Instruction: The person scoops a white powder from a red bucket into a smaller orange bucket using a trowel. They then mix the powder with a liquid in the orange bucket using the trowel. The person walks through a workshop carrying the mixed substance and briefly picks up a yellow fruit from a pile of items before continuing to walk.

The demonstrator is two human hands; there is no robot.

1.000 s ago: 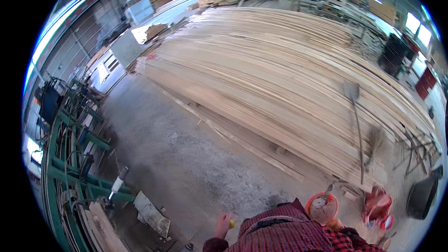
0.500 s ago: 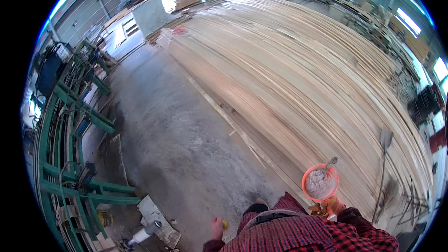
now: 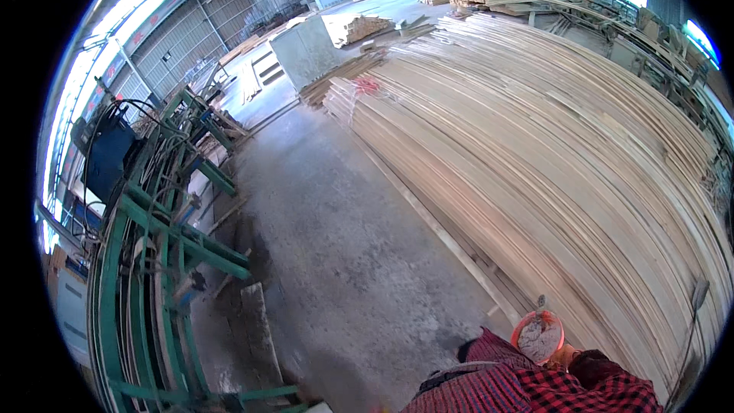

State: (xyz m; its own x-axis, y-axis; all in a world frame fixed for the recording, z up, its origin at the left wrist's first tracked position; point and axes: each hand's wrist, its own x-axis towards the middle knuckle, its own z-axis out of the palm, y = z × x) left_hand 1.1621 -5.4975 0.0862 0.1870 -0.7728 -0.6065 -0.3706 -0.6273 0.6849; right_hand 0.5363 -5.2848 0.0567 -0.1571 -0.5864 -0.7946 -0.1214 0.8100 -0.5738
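Note:
An orange-red bucket point(image 3: 561, 326) hangs in front of my checked sleeve, at the lower right. It holds a pale, lumpy, paste-like mix point(image 3: 538, 340). From its far rim sticks up the end of a grey tool point(image 3: 541, 301), its lower part hidden. My right hand point(image 3: 564, 356), in a tan glove, is closed at the bucket's near side; the bucket and sleeve hide most of the fingers. My left hand is out of view below the lower edge.
A wide stack of long wooden boards point(image 3: 527, 160) fills the right side. Grey concrete floor point(image 3: 329, 245) runs alongside it. Left stands a green steel machine frame point(image 3: 191, 241). A long-handled shovel point(image 3: 699, 294) lies on the boards at far right. Farther off stands a grey panel point(image 3: 304, 52).
My view has swung left and up, showing more of the hall. My left hand, seen earlier with something yellow, has left the picture. The bucket stays in my right hand, now lower in view.

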